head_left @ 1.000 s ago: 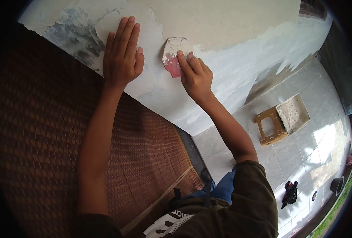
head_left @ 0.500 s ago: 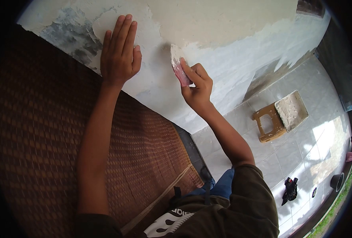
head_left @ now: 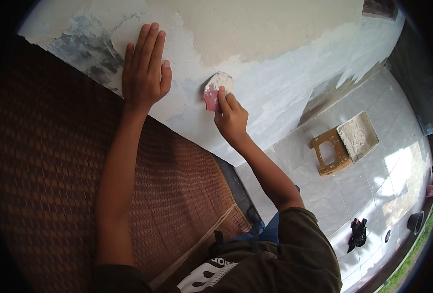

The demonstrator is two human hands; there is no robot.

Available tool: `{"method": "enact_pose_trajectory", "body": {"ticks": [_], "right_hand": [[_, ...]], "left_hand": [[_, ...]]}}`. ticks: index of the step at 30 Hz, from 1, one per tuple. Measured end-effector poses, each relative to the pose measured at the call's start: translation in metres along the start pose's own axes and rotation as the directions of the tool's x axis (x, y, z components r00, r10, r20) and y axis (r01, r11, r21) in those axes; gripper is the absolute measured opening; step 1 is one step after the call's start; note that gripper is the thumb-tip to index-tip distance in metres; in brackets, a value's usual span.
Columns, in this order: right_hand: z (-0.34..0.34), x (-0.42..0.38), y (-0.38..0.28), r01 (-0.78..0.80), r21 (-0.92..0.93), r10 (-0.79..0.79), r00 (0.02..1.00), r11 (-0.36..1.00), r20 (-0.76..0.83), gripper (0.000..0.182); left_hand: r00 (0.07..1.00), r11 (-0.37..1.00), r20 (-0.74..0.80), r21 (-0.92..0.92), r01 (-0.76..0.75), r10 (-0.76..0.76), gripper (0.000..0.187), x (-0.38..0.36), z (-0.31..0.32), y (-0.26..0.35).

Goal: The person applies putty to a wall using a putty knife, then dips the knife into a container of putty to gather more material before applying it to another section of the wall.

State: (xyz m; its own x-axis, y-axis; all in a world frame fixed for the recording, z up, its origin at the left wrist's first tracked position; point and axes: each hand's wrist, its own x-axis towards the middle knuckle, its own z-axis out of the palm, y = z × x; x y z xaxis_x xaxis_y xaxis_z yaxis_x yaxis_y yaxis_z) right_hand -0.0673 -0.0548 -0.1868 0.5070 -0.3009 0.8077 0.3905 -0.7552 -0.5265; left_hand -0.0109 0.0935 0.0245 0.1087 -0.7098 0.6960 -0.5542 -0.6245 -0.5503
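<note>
My left hand lies flat against the wall, fingers stretched out, beside a rough dark patch. To its right, my right hand grips a pink scraper, its broad end coated with pale paste. The scraper is at the wall surface, its face turned toward me. Whitish smears cover the wall around both hands, below a beige area.
A tray of pale paste rests on a tan stool on the tiled floor at right. Beyond are a black bag and a dark bowl. A brown woven screen fills the left side.
My right hand has moved left and slightly down with the scraper, whose face has turned more into view. My left hand stays on the wall, slightly lower in view.
</note>
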Motion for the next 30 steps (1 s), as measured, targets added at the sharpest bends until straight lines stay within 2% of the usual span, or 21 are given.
{"method": "enact_pose_trajectory", "body": {"ticks": [1, 2, 4, 7, 10, 11, 12, 14, 19, 20, 22, 23, 24, 26, 28, 30], "right_hand": [[-0.005, -0.014, -0.013, -0.091, 0.174, 0.084, 0.995, 0.98, 0.049, 0.064], [-0.016, -0.024, -0.027, -0.123, 0.26, 0.088, 0.986, 0.958, 0.143, 0.063], [-0.02, -0.041, -0.036, -0.121, 0.45, 0.044, 0.983, 0.885, 0.177, 0.075], [-0.044, 0.007, -0.033, -0.013, 0.301, 0.021, 0.999, 0.954, -0.025, 0.074], [-0.04, 0.056, -0.007, 0.132, 0.086, -0.108, 0.964, 0.988, -0.245, 0.073], [-0.034, 0.064, 0.001, 0.163, 0.002, -0.158, 0.954, 0.987, -0.253, 0.071], [-0.027, 0.068, 0.006, 0.163, 0.0, -0.157, 0.953, 0.987, -0.257, 0.071], [-0.015, 0.068, 0.01, 0.181, -0.089, -0.196, 0.96, 0.979, -0.198, 0.069], [0.008, 0.019, -0.015, 0.12, -0.012, -0.121, 0.986, 0.993, -0.119, 0.065], [0.006, 0.006, -0.025, 0.068, 0.054, -0.063, 0.995, 0.996, -0.076, 0.069], [-0.014, -0.01, -0.047, -0.029, 0.359, -0.002, 0.996, 0.933, 0.086, 0.06], [-0.02, -0.006, -0.049, -0.029, 0.359, -0.001, 0.996, 0.933, 0.084, 0.06], [-0.028, -0.003, -0.05, -0.116, 0.547, 0.045, 0.989, 0.829, 0.142, 0.054], [-0.038, 0.013, -0.045, -0.325, 0.804, 0.169, 0.946, 0.497, 0.278, 0.036], [-0.049, 0.037, -0.024, -0.512, 0.858, 0.261, 0.833, 0.03, 0.488, 0.023], [-0.062, 0.055, -0.012, -0.493, 0.86, 0.307, 0.804, -0.132, 0.509, 0.013]], "left_hand": [[1.0, 1.0, 0.007, -0.006, 0.002, -0.002, 0.056, -0.001, 0.0, -0.001], [1.0, 1.0, 0.013, -0.01, 0.005, -0.005, 0.056, 0.0, 0.0, -0.002], [1.0, 1.0, 0.018, 0.015, 0.01, -0.01, 0.055, 0.0, 0.002, -0.002], [0.999, 0.999, 0.041, 0.045, 0.023, -0.025, 0.055, -0.001, 0.001, -0.001], [0.999, 0.999, 0.037, 0.049, 0.021, -0.023, 0.055, -0.001, 0.0, -0.001], [1.0, 0.999, 0.027, 0.048, 0.015, -0.016, 0.055, 0.0, 0.001, -0.002], [1.0, 0.999, 0.024, 0.047, 0.012, -0.013, 0.055, 0.0, 0.001, -0.002], [1.0, 0.999, 0.022, 0.04, 0.014, -0.015, 0.055, -0.001, 0.001, -0.001], [0.999, 0.999, 0.028, 0.035, 0.021, -0.022, 0.055, 0.0, 0.0, 0.0], [0.999, 0.999, 0.033, 0.04, 0.02, -0.021, 0.055, 0.0, 0.0, 0.0], [0.999, 0.999, 0.027, 0.042, 0.017, -0.018, 0.055, 0.0, 0.001, 0.0], [1.0, 0.999, 0.023, 0.044, 0.013, -0.014, 0.055, 0.0, 0.001, -0.001], [1.0, 0.999, 0.026, 0.044, 0.014, -0.015, 0.055, 0.0, 0.001, -0.001], [0.999, 0.999, 0.033, 0.038, 0.024, -0.026, 0.055, -0.001, 0.001, -0.001], [0.999, 0.999, 0.036, 0.038, 0.029, -0.03, 0.055, -0.001, 0.0, 0.0], [0.999, 0.999, 0.03, 0.033, 0.03, -0.031, 0.055, 0.0, 0.001, 0.0]]}}
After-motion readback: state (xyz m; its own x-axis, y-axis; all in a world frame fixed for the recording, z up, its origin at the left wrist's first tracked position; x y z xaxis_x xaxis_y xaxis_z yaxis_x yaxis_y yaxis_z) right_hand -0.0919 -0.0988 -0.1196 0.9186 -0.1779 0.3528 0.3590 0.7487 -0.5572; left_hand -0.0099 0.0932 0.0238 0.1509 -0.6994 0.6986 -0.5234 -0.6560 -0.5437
